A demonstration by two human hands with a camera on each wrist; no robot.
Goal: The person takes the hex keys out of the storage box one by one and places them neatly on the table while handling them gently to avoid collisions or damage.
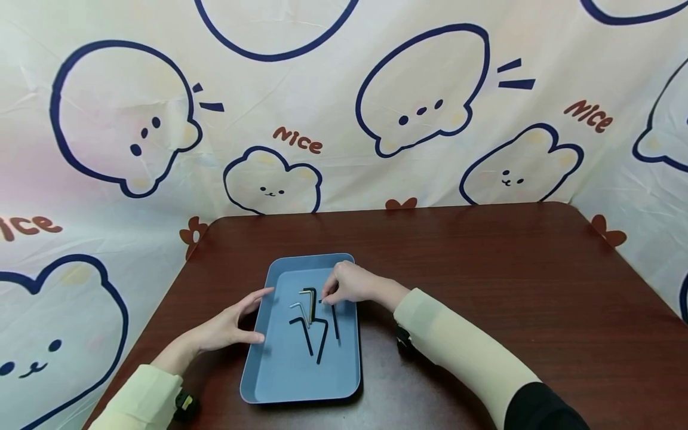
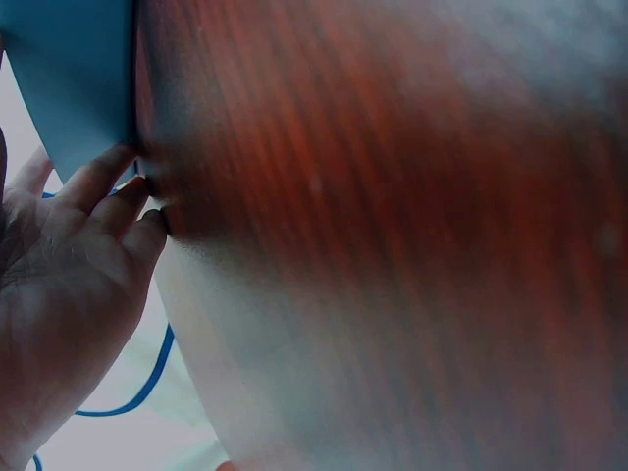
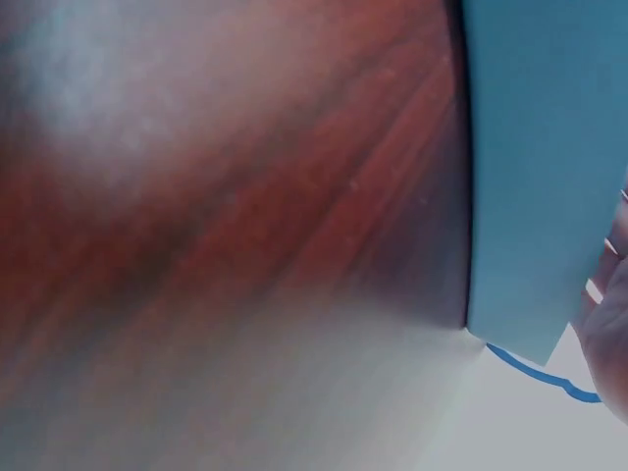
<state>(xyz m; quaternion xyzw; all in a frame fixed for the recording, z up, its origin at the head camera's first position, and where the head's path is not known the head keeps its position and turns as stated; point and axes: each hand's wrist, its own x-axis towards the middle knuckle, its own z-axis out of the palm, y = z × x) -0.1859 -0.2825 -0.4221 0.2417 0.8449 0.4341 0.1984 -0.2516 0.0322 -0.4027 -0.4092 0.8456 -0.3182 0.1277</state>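
A blue tray (image 1: 290, 382) lies on the table with several L-shaped hex keys in it. My right hand (image 1: 349, 283) reaches over the tray's right rim and pinches a black hex key (image 1: 335, 323) near its short arm; the fingertips partly cover that end. Left of it lie a black hex key (image 1: 322, 343), a second black one (image 1: 307, 337), a silver hex key (image 1: 301, 310) and a brass-coloured one (image 1: 307, 292) close against another black one. Fingers and thumb spread, my left hand (image 1: 228, 325) touches the tray's left rim. The wrist views show no keys.
The dark brown wooden table (image 1: 484, 269) extends far to the right of the tray. A cream cloth (image 1: 344, 119) printed with blue cartoon outlines hangs behind the table and along its sides.
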